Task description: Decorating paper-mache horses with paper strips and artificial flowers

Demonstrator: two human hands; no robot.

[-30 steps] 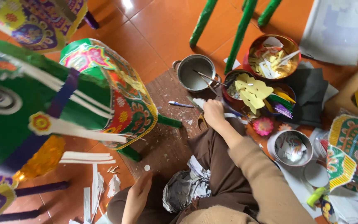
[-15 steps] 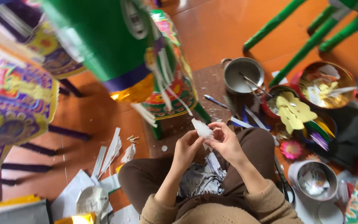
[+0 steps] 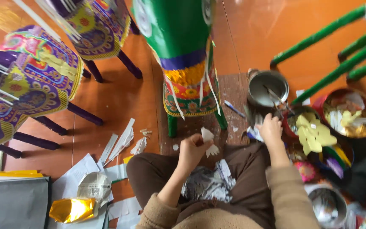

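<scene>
My left hand (image 3: 192,150) pinches a small white paper cutout (image 3: 209,142) above my brown-trousered knee. Reaching forward to the right, my right hand (image 3: 270,128) rests at the edge of a grey metal pot (image 3: 268,87) with a stick in it; whether it grips anything I cannot tell. A green paper animal figure (image 3: 186,55) with a patterned, fringed front stands on green legs just beyond my hands. Crumpled silver foil (image 3: 208,185) lies in my lap.
Purple patterned paper figures (image 3: 39,80) stand at the left. Bowls with yellow flower cutouts (image 3: 314,133) and scraps (image 3: 350,112) sit at the right, with a steel bowl (image 3: 327,205) below. White paper strips (image 3: 121,144), gold foil (image 3: 70,210) and green legs (image 3: 318,36) lie about.
My right hand has left the cutout and reached out to the pot at the right. My left hand keeps the cutout. The view has shifted left.
</scene>
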